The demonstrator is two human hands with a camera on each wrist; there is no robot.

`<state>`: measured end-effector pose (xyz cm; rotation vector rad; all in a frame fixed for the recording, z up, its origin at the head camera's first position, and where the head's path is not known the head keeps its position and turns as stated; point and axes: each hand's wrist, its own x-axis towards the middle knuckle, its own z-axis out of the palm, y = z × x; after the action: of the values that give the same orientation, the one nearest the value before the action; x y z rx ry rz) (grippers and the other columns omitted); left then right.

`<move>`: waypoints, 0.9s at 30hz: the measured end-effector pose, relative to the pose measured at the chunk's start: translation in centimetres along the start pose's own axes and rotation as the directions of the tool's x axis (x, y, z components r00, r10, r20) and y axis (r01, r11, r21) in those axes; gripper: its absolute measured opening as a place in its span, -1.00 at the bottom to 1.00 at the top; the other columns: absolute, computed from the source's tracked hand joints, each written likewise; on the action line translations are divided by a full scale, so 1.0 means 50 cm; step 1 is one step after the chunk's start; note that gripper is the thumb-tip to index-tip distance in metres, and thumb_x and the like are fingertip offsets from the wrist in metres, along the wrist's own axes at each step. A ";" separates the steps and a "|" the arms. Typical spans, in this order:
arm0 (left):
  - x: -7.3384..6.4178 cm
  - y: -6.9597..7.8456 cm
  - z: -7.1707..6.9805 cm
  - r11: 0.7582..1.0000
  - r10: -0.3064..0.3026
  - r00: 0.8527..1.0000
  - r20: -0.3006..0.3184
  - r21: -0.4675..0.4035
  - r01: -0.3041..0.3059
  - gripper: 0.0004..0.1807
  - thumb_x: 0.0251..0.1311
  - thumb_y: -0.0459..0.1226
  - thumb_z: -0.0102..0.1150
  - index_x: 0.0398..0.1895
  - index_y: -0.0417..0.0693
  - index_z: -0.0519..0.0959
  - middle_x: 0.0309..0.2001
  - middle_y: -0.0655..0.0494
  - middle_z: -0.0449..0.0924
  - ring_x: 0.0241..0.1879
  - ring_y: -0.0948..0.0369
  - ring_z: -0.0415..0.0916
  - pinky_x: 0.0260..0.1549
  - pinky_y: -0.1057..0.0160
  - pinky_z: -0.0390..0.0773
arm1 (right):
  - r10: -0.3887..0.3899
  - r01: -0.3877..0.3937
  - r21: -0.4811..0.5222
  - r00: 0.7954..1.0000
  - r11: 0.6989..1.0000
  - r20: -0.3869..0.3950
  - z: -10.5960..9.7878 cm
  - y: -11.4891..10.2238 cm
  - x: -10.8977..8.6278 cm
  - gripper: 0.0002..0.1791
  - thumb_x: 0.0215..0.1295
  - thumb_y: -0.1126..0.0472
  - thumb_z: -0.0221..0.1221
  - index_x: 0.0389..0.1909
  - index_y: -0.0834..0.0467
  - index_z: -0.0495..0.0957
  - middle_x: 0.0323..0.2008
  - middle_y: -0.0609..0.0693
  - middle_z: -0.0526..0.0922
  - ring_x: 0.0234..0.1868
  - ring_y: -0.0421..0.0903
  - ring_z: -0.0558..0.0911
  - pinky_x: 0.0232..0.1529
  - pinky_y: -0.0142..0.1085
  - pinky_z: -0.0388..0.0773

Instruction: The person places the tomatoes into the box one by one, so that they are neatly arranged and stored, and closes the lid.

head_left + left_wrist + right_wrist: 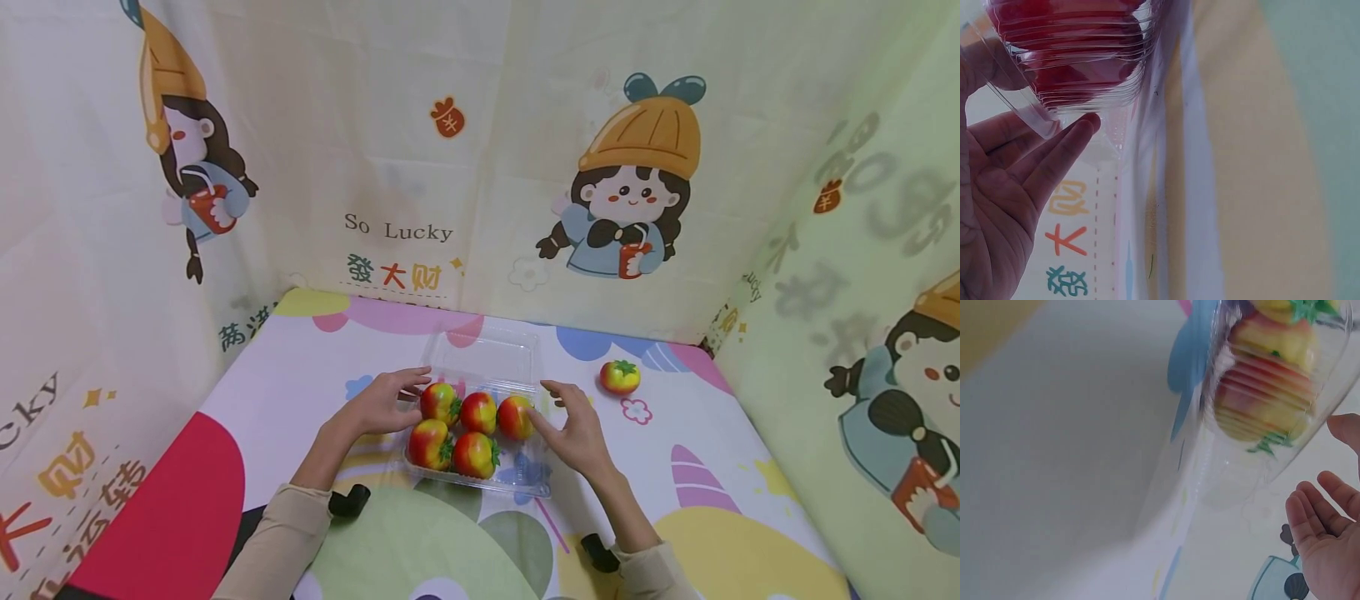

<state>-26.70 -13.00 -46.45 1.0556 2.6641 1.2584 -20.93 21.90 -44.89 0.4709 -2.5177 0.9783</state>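
Observation:
A clear plastic clamshell box (532, 482) stands on the table with its lid (480, 350) folded back. Inside are several red-and-yellow fruits (474, 456) with green leafy tops. My left hand (386, 404) is at the box's left side, fingers extended near the back corner. In the left wrist view, that hand's fingertips (1090, 122) lie right at the rim, and the thumb shows partly behind the clear plastic. To the right of the box, my right hand (577, 429) has spread fingers, its thumb close to the rim beside the back right fruit (515, 418).
One more fruit (619, 377) sits on the patterned tablecloth (300, 392), back and right of the box. Printed curtains (495, 192) enclose the table at the back and both sides. A black wrist-mounted piece (351, 502) shows by the left sleeve.

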 end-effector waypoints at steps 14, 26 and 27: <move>-0.002 0.000 -0.002 1.000 0.003 1.000 0.004 -0.002 -0.003 -0.26 0.12 -0.36 0.25 0.42 -0.40 0.37 0.32 -0.34 0.48 0.06 -0.09 0.67 0.04 -0.02 0.68 | 0.025 -0.025 0.002 0.998 1.000 -0.050 -0.019 0.043 0.004 -0.45 0.17 0.21 0.43 0.17 0.30 0.56 0.07 0.26 0.65 -0.01 0.30 0.64 0.03 0.16 0.63; -0.003 0.004 -0.004 1.000 0.008 1.000 0.011 0.002 -0.008 -0.26 0.13 -0.36 0.23 0.43 -0.40 0.35 0.29 -0.34 0.51 0.05 -0.10 0.67 0.03 -0.03 0.68 | 0.119 -0.120 -0.019 0.991 0.993 -0.069 -0.034 0.086 0.001 -0.45 0.18 0.22 0.43 0.17 0.34 0.55 0.09 0.30 0.64 0.01 0.30 0.63 0.08 0.20 0.59; -0.003 0.003 -0.004 1.000 0.010 1.000 0.012 0.000 -0.010 -0.26 0.13 -0.36 0.23 0.43 -0.41 0.35 0.29 -0.35 0.51 0.05 -0.11 0.67 0.03 -0.03 0.68 | 0.116 -0.118 -0.018 0.990 0.993 -0.076 -0.035 0.091 0.001 -0.44 0.17 0.23 0.43 0.16 0.36 0.55 0.08 0.32 0.64 0.01 0.32 0.62 0.07 0.21 0.59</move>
<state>-26.58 -13.14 -46.27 1.0740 2.6541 1.2494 -22.55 26.28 -46.27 0.2772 -2.5095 0.9900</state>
